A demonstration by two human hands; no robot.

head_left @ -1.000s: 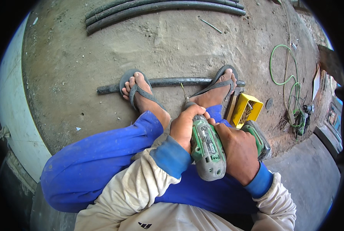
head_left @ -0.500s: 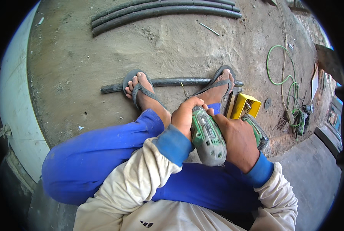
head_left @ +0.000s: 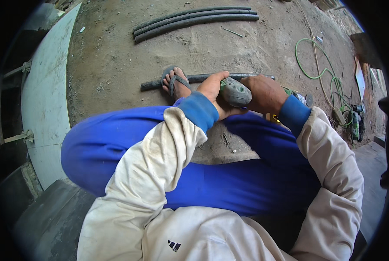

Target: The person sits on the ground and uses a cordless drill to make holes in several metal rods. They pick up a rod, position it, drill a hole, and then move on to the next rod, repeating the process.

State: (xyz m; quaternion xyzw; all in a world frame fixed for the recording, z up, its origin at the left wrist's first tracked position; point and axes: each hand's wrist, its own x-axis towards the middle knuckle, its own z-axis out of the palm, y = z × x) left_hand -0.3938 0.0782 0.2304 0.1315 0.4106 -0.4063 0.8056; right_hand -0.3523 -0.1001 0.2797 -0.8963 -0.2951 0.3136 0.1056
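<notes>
Both hands, left hand (head_left: 212,87) and right hand (head_left: 266,92), are now gripping the drill (head_left: 235,92) farther out over the rod (head_left: 194,79) on the dirt floor (head_left: 116,56).

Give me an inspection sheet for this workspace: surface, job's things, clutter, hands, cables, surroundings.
Surface: bare dirt floor, dusty and rough.
Job's things: green power tool held over a dark rod that lies on the floor; a foot in a sandal stands on the rod.
Clutter: three more dark rods lying together farther off; small scraps near them.
Hands: left hand and right hand both grip the power tool.
Cables: green hose or cord looped on the floor at right.
Surroundings: pale curved panel at left; another tool at the right edge.
</notes>
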